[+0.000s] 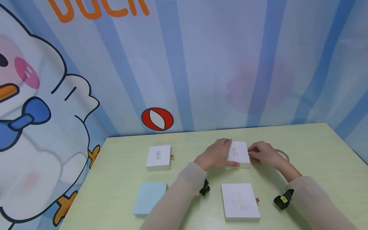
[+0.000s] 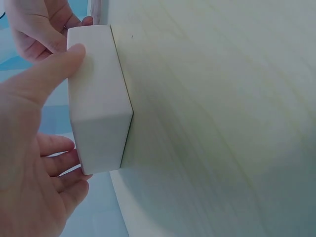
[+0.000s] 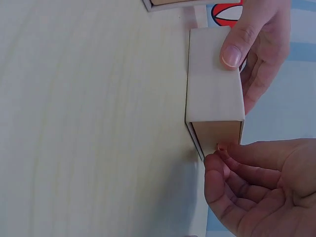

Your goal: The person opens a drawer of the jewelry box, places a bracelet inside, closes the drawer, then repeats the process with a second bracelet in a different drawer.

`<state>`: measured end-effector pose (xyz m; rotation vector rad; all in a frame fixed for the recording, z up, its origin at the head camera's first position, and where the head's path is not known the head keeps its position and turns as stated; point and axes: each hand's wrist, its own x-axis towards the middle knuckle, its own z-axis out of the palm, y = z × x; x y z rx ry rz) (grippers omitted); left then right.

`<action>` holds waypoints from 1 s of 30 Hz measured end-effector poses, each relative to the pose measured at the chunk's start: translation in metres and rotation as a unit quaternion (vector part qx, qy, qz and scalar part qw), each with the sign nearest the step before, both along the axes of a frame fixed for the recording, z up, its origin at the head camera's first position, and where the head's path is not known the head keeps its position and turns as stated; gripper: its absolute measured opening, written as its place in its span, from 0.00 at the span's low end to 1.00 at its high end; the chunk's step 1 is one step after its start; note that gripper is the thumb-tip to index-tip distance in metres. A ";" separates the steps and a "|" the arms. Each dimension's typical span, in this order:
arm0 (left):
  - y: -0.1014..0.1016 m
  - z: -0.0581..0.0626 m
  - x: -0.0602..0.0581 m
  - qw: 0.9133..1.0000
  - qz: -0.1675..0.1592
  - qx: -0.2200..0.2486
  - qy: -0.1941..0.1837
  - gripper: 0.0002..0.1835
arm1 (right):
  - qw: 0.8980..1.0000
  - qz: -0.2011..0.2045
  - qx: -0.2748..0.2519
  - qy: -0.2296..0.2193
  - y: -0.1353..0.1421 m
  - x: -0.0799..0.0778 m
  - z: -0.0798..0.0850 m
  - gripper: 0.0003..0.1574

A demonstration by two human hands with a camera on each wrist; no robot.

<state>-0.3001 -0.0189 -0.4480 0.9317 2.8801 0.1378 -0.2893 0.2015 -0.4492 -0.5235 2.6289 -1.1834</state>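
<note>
A small white drawer-style box [image 1: 238,153] with printed lettering sits at the back right of the table. My left hand [image 1: 216,154] grips it from the left, thumb on the near side and fingers at the far side, as the left wrist view shows on the box [image 2: 101,94]. On its right end, my right hand [image 3: 259,185] pinches the small orange ribbon tab [image 3: 222,147] against the tan inner drawer face [image 3: 212,133]. The drawer looks nearly flush with the sleeve. Behind the right hand a pale curved band [image 1: 283,154] shows, partly hidden by the wrist.
Another white box [image 1: 158,156] with an orange tab stands at the back left. A light blue box [image 1: 149,198] lies at the front left, partly behind the left sleeve. A larger white box [image 1: 240,201] lies front right. The table [image 1: 325,150] meets a blue striped backdrop [image 1: 201,64].
</note>
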 end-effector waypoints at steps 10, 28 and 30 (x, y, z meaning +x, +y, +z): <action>0.000 0.001 -0.001 1.000 0.007 0.001 -0.014 0.55 | 0.999 -0.001 0.030 -0.017 -0.003 -0.002 0.000 0.11; 0.001 0.009 -0.001 1.000 0.006 -0.010 -0.018 0.54 | 0.999 0.009 0.033 -0.001 -0.005 -0.007 -0.003 0.08; 0.001 0.010 -0.001 1.000 0.006 -0.011 -0.019 0.54 | 0.999 0.007 0.034 -0.001 -0.005 -0.007 -0.003 0.08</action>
